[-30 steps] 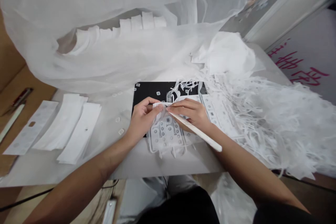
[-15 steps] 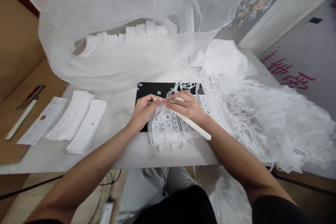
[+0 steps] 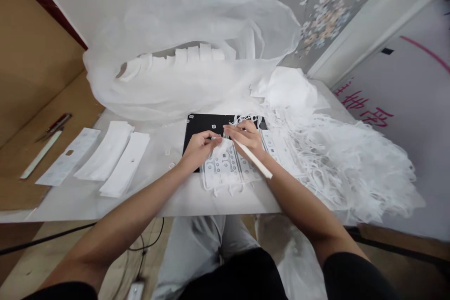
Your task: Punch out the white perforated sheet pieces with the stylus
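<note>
A translucent die-cut sheet (image 3: 222, 166), printed with rows of rings and small squares, lies over the front of a black mat (image 3: 202, 123). My left hand (image 3: 201, 149) is closed at the sheet's far left edge, thumb and fingers pinching a lifted white flap of it. My right hand (image 3: 250, 139) grips a slim white stick-like tool (image 3: 258, 163), whose long end slants back toward me over the sheet. Its tip is near my left fingertips, too small to make out. A second printed sheet (image 3: 277, 147) lies partly under the tangled white strips to the right.
Tangled white offcut strips (image 3: 337, 168) heap up on the right. Stacked white sheets (image 3: 103, 152) lie left, beside a cutter knife (image 3: 59, 123) and a pale stick (image 3: 41, 154) on cardboard. At the back, a large plastic bag (image 3: 168, 86) holds white pieces.
The view has shifted, showing more of the wall behind. My hands have drawn slightly apart, and a white flap of the sheet now shows between them.
</note>
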Demonstrator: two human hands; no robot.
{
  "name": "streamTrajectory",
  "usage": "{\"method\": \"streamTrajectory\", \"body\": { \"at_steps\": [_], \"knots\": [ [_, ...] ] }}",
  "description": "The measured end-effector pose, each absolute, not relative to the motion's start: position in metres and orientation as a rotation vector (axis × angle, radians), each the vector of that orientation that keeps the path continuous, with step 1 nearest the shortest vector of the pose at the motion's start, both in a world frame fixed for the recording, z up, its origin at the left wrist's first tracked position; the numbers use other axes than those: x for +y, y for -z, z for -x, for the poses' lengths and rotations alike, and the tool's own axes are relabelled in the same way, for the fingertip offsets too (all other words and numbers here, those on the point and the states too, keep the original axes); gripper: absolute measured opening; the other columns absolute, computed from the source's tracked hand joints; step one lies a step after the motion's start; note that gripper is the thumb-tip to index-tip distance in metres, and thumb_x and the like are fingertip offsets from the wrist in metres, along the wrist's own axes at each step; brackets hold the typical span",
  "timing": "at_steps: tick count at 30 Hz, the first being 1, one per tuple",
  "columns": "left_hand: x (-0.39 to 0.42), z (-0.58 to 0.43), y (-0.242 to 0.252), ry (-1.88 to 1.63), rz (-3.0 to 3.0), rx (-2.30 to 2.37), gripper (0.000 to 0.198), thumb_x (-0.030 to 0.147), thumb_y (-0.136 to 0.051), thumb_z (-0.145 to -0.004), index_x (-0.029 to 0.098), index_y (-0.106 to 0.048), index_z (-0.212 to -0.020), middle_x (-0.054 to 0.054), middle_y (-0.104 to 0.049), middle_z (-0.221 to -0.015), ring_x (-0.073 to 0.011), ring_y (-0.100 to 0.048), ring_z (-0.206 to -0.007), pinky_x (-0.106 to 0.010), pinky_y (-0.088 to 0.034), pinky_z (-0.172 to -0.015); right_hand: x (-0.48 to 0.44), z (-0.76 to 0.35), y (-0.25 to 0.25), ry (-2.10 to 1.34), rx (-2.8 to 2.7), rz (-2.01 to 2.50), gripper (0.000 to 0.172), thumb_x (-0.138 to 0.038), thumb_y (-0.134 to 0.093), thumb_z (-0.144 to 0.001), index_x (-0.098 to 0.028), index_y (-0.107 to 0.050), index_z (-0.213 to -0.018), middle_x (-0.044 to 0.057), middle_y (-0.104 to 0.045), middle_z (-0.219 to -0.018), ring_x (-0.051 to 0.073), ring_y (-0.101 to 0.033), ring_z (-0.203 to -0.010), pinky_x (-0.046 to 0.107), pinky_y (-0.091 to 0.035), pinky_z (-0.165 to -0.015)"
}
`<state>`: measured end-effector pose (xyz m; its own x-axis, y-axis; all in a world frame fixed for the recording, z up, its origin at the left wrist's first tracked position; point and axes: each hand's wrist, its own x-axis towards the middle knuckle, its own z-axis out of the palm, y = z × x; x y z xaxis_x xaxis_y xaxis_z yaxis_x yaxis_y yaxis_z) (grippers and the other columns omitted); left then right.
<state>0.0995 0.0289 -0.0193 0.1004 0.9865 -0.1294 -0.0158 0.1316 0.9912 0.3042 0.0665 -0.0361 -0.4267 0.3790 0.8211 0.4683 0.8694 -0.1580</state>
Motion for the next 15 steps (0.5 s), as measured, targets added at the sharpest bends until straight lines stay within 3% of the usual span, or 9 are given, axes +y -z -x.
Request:
{"method": "streamTrajectory", "body": {
  "at_steps": [4,9,15],
  "knots": [
    [0.028,-0.095,0.017,-1.101,-1.213,1.178,0.031,0.048,-0.076,-0.081,0.019,-0.072,-0.087,0.002,-0.064,-0.059,-0.0103,-0.049,-0.044,-0.02,-0.03,-0.043,0.068,-0.31,0.029,0.106,-1.826,0.717,0.031,-0.013,-0.062,-0.098,-0.031,-0.073,-0.12,0.004,-0.08,-0.108,0.019,-0.065,-0.087,0.034,-0.056,-0.078],
    [0.028,-0.093,0.014,-1.077,-1.191,1.147,0.03,0.049,-0.076,-0.081,0.02,-0.072,-0.085,0.001,-0.064,-0.062,-0.0102,-0.048,-0.042,-0.021,-0.03,-0.042,0.062,-0.319,0.015,0.019,-1.757,0.796,0.018,-0.018,-0.069,-0.095,-0.026,-0.079,-0.108,0.005,-0.08,-0.092,0.019,-0.069,-0.087,0.033,-0.06,-0.079],
    [0.029,-0.094,0.017,-1.089,-1.185,1.148,0.03,0.049,-0.077,-0.08,0.02,-0.072,-0.085,0.002,-0.063,-0.062,-0.0106,-0.051,-0.045,-0.021,-0.031,-0.044,0.055,-0.316,0.01,-0.066,-1.812,0.754,0.01,-0.021,-0.069,-0.095,-0.025,-0.077,-0.1,0.006,-0.081,-0.096,0.02,-0.073,-0.09,0.04,-0.06,-0.086]
  ]
}}
